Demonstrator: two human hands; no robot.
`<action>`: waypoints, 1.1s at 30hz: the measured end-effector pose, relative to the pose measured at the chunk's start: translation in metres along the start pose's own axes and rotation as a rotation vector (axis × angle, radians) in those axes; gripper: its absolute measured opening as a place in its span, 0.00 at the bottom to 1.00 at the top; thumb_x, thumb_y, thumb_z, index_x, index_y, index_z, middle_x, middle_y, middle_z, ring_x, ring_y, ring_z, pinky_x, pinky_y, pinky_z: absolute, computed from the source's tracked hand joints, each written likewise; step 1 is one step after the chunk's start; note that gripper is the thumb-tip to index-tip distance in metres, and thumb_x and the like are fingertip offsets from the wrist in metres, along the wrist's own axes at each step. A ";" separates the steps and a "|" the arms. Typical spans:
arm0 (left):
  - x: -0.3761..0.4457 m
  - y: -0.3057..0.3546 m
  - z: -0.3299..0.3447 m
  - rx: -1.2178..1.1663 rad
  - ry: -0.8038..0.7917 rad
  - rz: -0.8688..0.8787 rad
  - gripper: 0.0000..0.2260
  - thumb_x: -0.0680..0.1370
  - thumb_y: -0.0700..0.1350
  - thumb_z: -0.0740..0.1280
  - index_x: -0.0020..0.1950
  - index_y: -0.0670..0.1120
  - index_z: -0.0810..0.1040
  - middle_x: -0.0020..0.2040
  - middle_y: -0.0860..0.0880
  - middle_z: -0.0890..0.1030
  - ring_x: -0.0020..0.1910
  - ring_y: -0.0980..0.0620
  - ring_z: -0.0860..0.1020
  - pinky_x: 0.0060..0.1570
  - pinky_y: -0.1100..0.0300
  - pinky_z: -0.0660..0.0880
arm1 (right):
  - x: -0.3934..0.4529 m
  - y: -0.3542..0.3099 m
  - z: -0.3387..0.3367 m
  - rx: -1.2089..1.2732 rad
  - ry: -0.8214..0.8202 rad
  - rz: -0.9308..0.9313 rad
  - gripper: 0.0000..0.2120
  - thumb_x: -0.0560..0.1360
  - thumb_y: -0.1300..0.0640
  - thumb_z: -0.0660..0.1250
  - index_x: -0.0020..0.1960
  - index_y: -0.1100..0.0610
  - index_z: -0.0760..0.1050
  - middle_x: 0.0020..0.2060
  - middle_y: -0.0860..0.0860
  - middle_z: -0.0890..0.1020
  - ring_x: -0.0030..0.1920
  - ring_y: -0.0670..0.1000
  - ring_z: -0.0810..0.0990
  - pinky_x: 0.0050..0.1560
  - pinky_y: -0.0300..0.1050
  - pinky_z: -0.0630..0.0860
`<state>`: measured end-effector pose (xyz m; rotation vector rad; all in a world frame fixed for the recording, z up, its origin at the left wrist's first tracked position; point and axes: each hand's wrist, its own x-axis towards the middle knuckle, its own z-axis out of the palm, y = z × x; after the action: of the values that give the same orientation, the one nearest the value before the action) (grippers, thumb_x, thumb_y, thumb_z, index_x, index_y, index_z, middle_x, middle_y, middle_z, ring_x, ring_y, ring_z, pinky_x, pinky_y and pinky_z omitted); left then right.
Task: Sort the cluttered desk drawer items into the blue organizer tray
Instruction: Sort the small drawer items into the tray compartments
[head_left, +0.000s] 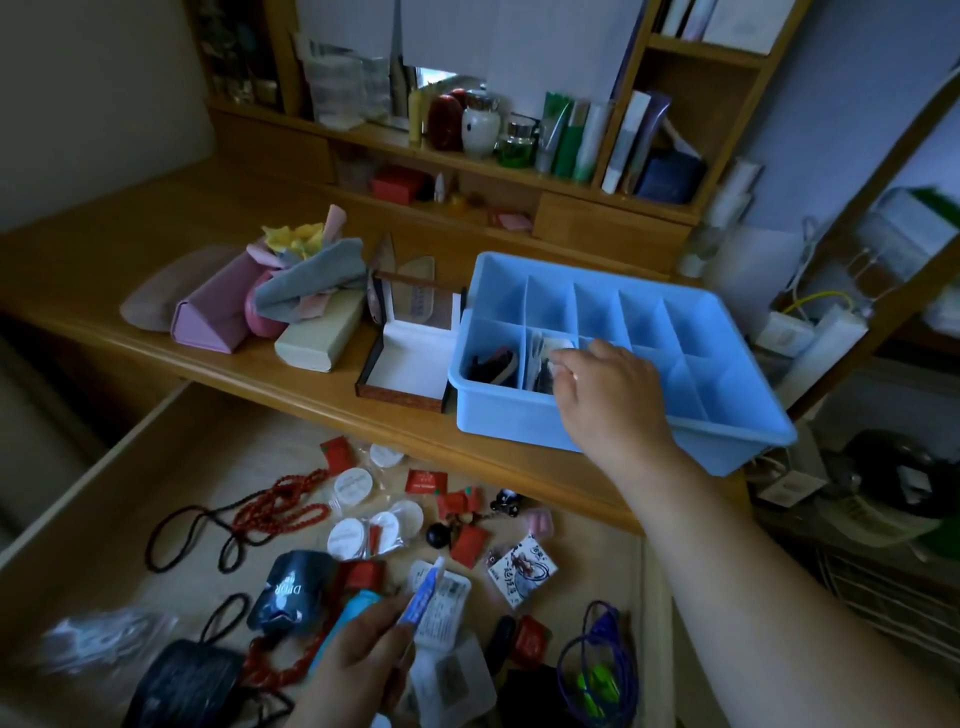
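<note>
Over the blue organizer tray (618, 358), at the second compartment of its near row, a small pale packet (558, 364) is pinched in the curled fingertips of the right hand (608, 395). Flat sachets are already stood on edge in that compartment, and dark items are seen in the cell to its left. The step is judged to be best done if the packet is lowered upright against those sachets and released only once it is below the divider, so that nothing is tipped into a neighbouring cell. Down in the open drawer (171, 467), a blue-and-white tube (423, 597) is gripped by the left hand (358, 660) among red packets, round pads and beads still unsorted.
</note>
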<state>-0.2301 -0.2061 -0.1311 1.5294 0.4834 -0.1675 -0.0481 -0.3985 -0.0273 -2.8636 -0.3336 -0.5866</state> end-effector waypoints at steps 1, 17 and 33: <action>-0.003 0.003 0.001 0.002 -0.005 0.023 0.10 0.75 0.30 0.65 0.45 0.43 0.82 0.22 0.55 0.78 0.22 0.65 0.74 0.24 0.76 0.68 | -0.004 0.003 -0.003 0.062 0.046 0.013 0.14 0.79 0.55 0.57 0.56 0.55 0.79 0.47 0.55 0.81 0.50 0.59 0.77 0.48 0.49 0.69; 0.008 0.100 0.043 0.060 -0.357 0.374 0.13 0.79 0.43 0.63 0.58 0.60 0.77 0.28 0.51 0.72 0.27 0.55 0.70 0.28 0.65 0.69 | -0.004 0.047 -0.016 0.143 -0.102 0.043 0.30 0.77 0.36 0.47 0.52 0.52 0.82 0.57 0.50 0.78 0.60 0.52 0.73 0.61 0.50 0.63; 0.118 0.192 0.174 1.360 -0.033 0.791 0.17 0.80 0.56 0.57 0.45 0.46 0.78 0.46 0.44 0.79 0.51 0.44 0.75 0.44 0.56 0.67 | -0.037 0.073 -0.010 0.259 0.217 -0.030 0.15 0.74 0.48 0.56 0.42 0.56 0.78 0.37 0.50 0.78 0.39 0.52 0.77 0.34 0.46 0.72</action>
<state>-0.0132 -0.3436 -0.0086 2.9053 -0.4345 0.1504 -0.0666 -0.4772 -0.0441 -2.5240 -0.3862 -0.7889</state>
